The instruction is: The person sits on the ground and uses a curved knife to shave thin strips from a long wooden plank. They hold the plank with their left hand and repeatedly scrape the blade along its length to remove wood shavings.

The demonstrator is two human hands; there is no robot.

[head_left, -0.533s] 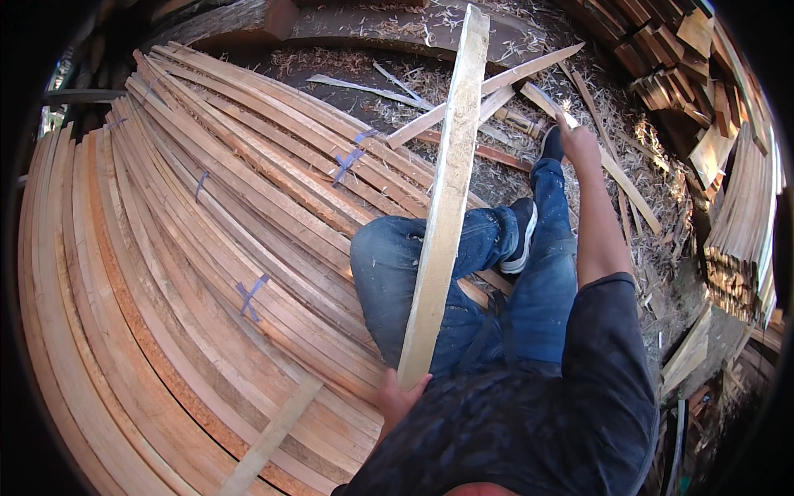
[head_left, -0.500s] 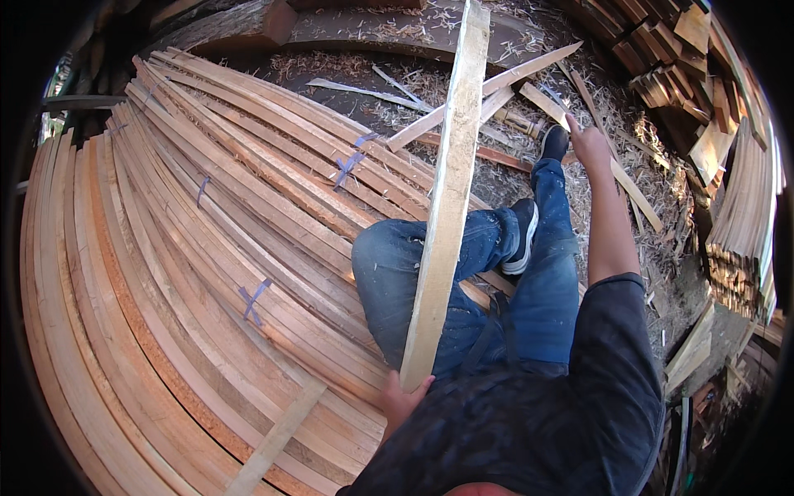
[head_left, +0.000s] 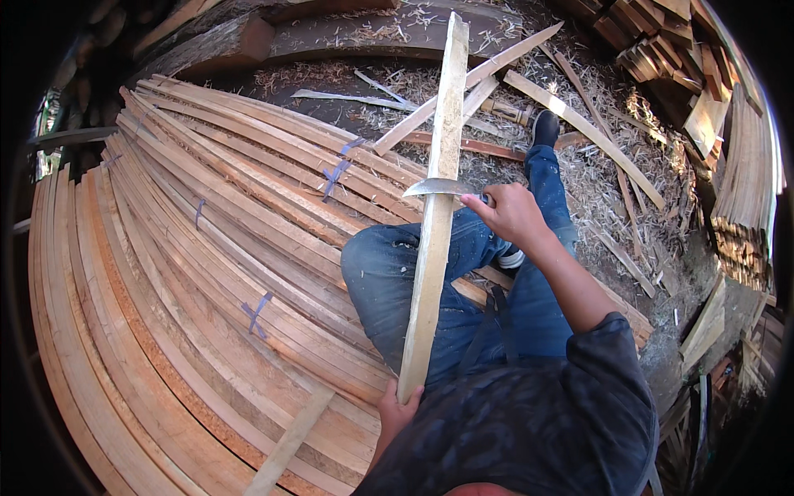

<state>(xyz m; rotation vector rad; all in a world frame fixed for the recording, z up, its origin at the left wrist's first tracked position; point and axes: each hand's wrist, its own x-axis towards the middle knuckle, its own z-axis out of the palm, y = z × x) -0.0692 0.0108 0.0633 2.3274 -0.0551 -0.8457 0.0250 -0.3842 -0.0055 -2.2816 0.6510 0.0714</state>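
Note:
A long pale wooden plank (head_left: 432,273) slants up and away from my body, across my bent left leg. My left hand (head_left: 399,408) grips its near end by my waist. In my closed right hand (head_left: 514,213) is the handle of a knife with a curved metal blade (head_left: 440,187). The blade lies crosswise over the plank near its middle, its tip reaching past the left edge. My fingers cover most of the handle.
Long strips of sawn wood (head_left: 207,331), some bound with purple ties (head_left: 258,314), fill the left. Wood shavings (head_left: 504,83) and loose offcuts (head_left: 591,132) cover the ground ahead. Stacked wood pieces (head_left: 736,223) stand at the right, and a heavy timber (head_left: 347,35) lies at the back.
My right hand has swung back from the far right with the knife, bringing the blade onto the plank. The plank's far end sits slightly lower in view. My left hand keeps its grip.

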